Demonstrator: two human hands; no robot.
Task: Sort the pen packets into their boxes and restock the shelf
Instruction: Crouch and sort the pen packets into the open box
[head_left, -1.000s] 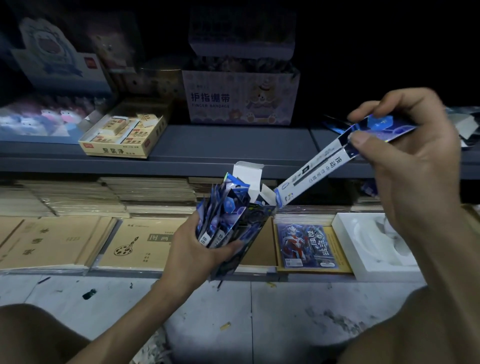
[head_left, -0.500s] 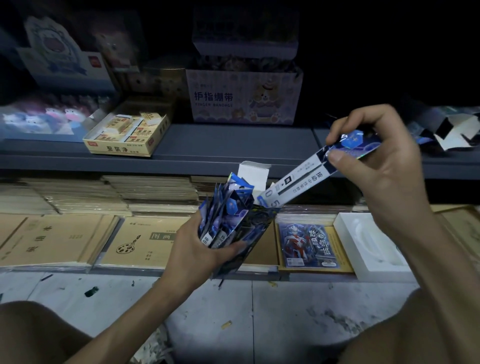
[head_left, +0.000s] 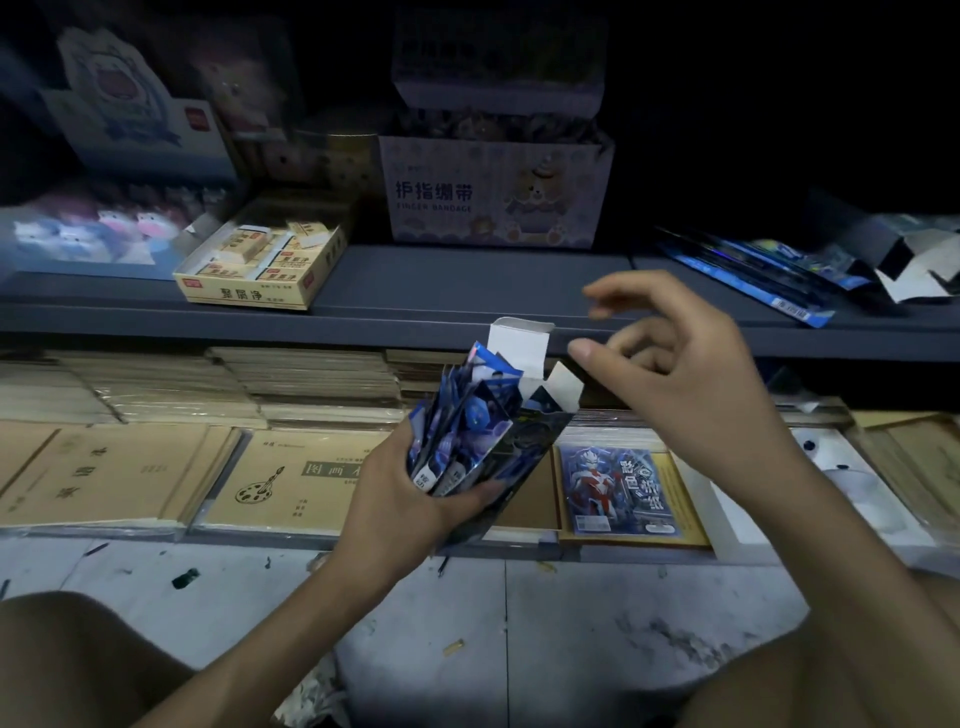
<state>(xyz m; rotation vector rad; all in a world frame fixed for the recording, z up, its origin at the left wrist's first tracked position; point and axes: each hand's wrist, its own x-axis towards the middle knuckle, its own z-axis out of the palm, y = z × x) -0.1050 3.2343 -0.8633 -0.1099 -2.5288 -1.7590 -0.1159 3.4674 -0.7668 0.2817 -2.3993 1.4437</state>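
Your left hand (head_left: 410, 493) grips the open box (head_left: 524, 441), mouth tilted up for filling, with pen packets (head_left: 467, 415) standing inside. Your right hand (head_left: 691, 379) hovers beside its flaps, loosely spread, empty. Loose packets (head_left: 753, 270) wait at the shelf's (head_left: 467, 280) right end.

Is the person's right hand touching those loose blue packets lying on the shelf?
Apart. The head view shows the right hand empty in the air, with a stretch of grey shelf between it and the loose packets.
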